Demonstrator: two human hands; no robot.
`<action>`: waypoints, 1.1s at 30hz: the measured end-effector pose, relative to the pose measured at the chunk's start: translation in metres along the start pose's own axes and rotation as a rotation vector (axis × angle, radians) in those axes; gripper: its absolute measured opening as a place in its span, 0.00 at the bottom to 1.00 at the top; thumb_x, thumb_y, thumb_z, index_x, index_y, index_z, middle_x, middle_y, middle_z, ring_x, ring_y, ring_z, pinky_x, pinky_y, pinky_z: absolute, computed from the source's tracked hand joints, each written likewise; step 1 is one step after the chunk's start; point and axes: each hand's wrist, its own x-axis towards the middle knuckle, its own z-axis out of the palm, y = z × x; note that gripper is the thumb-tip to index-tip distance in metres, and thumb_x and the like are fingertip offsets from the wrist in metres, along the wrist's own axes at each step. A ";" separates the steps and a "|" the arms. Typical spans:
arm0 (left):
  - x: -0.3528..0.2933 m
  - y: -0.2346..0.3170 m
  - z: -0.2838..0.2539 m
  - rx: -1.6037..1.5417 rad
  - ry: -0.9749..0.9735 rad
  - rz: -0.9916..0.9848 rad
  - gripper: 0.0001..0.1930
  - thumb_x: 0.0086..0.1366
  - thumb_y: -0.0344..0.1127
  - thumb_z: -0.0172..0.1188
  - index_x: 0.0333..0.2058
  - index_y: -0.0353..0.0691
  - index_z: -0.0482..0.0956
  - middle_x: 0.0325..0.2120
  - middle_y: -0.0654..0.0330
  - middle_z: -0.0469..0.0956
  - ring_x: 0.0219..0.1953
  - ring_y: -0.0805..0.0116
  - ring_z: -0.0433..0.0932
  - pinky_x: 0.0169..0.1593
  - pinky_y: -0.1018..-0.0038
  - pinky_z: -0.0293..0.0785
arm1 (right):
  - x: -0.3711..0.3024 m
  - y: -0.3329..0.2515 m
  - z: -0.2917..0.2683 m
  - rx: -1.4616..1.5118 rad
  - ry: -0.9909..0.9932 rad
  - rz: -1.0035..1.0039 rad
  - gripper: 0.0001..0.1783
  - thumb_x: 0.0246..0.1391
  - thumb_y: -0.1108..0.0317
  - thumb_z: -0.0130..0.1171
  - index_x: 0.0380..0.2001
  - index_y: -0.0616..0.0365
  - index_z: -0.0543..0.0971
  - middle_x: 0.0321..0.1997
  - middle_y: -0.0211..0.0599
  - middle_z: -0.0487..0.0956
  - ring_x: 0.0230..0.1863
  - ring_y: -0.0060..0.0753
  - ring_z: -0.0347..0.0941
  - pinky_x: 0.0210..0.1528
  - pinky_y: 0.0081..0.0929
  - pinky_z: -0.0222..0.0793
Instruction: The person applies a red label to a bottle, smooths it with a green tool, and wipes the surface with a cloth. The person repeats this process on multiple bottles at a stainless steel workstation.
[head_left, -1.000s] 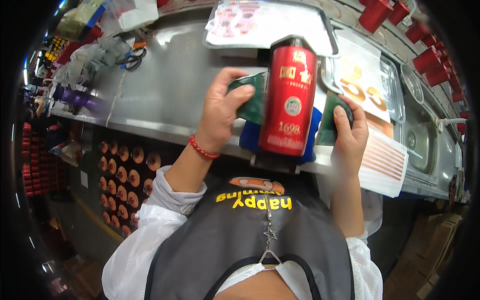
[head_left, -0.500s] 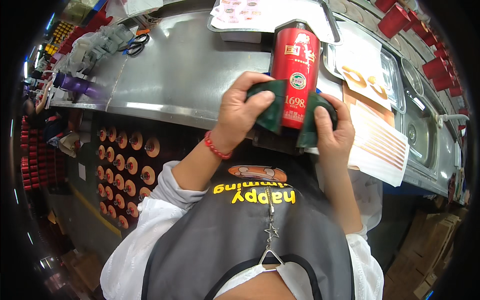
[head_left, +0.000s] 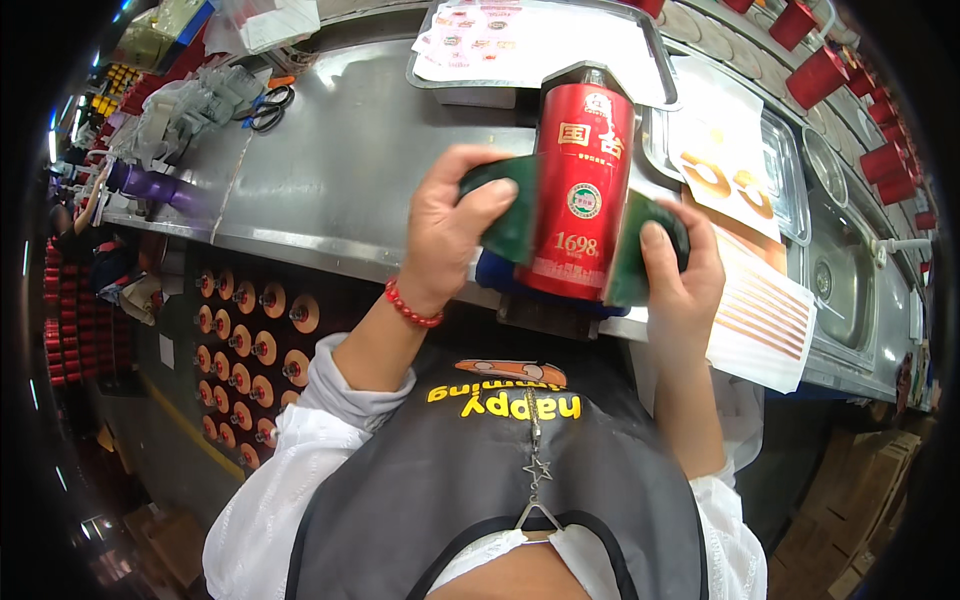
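Observation:
A red bottle (head_left: 582, 165) with gold and white print and a round green-and-white mark lies in front of me, neck end away from me. My left hand (head_left: 445, 225) is closed on a dark green, flat flexible scraper (head_left: 513, 220), thumb on top, its edge at the bottle's left side. Closed on a matching green scraper (head_left: 630, 255), my right hand (head_left: 685, 260) has it along the bottle's lower right side. Below the bottle shows a dark stand (head_left: 548, 318) with blue padding (head_left: 497, 272). The undersides of both scrapers are hidden.
A metal tray (head_left: 660, 60) with printed label sheets lies beyond the bottle. On the right are gold-printed sheets (head_left: 760, 320) and a sink (head_left: 850, 290). Black scissors (head_left: 268, 108) and a purple bottle (head_left: 150, 185) sit left. Red bottles hang at the upper right.
My hands have spread apart, the left scraper moving left and the right one slightly down and right. More of the bottle's lower front shows between them. Both scrapers stay held.

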 end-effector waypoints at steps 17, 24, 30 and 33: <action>0.053 -0.041 -0.025 -0.106 0.041 -0.091 0.13 0.72 0.32 0.55 0.52 0.37 0.75 0.44 0.59 0.81 0.44 0.76 0.80 0.49 0.77 0.79 | 0.086 0.014 -0.001 -0.299 -0.003 -0.151 0.11 0.60 0.69 0.64 0.45 0.57 0.79 0.36 0.31 0.80 0.35 0.25 0.75 0.39 0.24 0.71; 0.076 -0.062 -0.053 0.947 -0.022 0.425 0.20 0.73 0.38 0.53 0.60 0.37 0.72 0.46 0.51 0.82 0.46 0.57 0.79 0.56 0.64 0.71 | 0.068 -0.045 0.003 -0.440 -0.669 -0.720 0.11 0.46 0.75 0.69 0.35 0.51 0.84 0.31 0.31 0.75 0.35 0.34 0.75 0.40 0.34 0.67; 0.063 0.011 0.003 1.125 -0.497 0.752 0.30 0.73 0.66 0.40 0.60 0.56 0.78 0.50 0.66 0.83 0.64 0.55 0.62 0.69 0.53 0.48 | 0.059 -0.012 -0.040 -0.443 -0.220 -0.473 0.12 0.60 0.71 0.65 0.46 0.62 0.80 0.38 0.34 0.80 0.37 0.24 0.74 0.42 0.21 0.70; 0.025 0.014 0.015 1.185 -0.682 0.805 0.28 0.71 0.67 0.43 0.54 0.59 0.82 0.49 0.72 0.83 0.62 0.61 0.65 0.70 0.50 0.47 | 0.035 0.006 -0.087 -0.517 -0.060 -0.351 0.12 0.65 0.73 0.57 0.50 0.61 0.79 0.56 0.41 0.80 0.56 0.29 0.75 0.54 0.22 0.70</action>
